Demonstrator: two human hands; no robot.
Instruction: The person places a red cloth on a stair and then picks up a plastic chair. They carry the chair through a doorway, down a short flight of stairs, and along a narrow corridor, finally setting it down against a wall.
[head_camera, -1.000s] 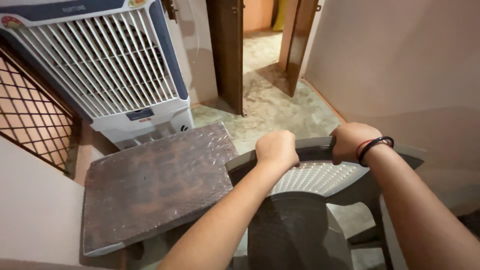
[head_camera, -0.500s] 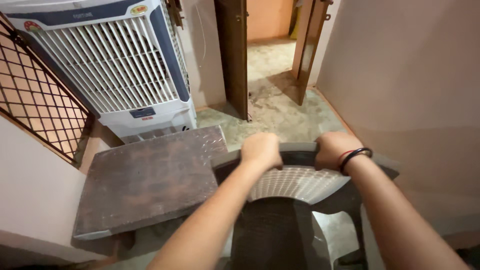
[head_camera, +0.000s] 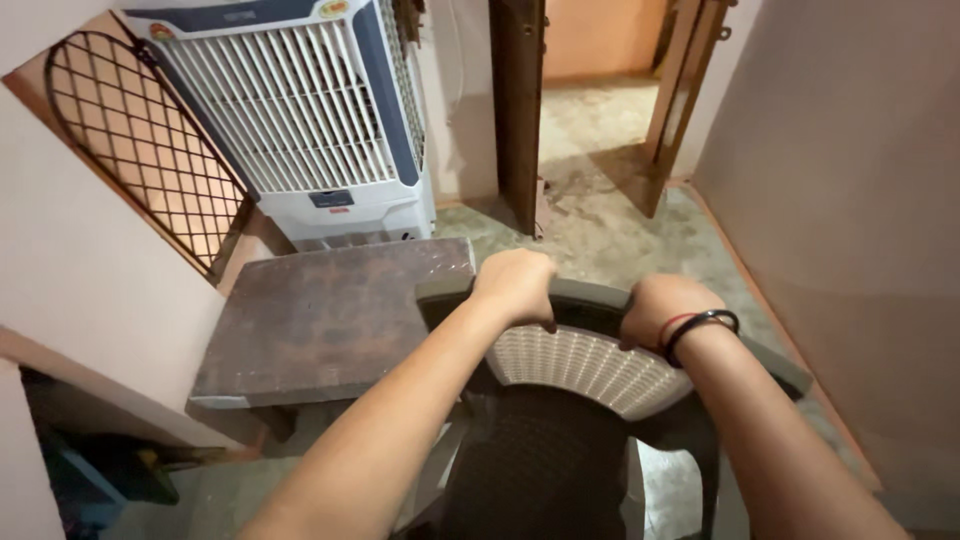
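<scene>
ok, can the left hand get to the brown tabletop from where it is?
Probably yes. The left hand grips the chair's top rail, and the brown tabletop lies just beside it on that side, its surface bare, with nothing between. It would have to release its grip first.

Dim, warm indoor light, soft shadows, wide-angle bending at the edges.

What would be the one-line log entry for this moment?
left hand: gripping chair backrest top | right hand: gripping same top edge | table: left of chair | air cooler: behind table
</scene>
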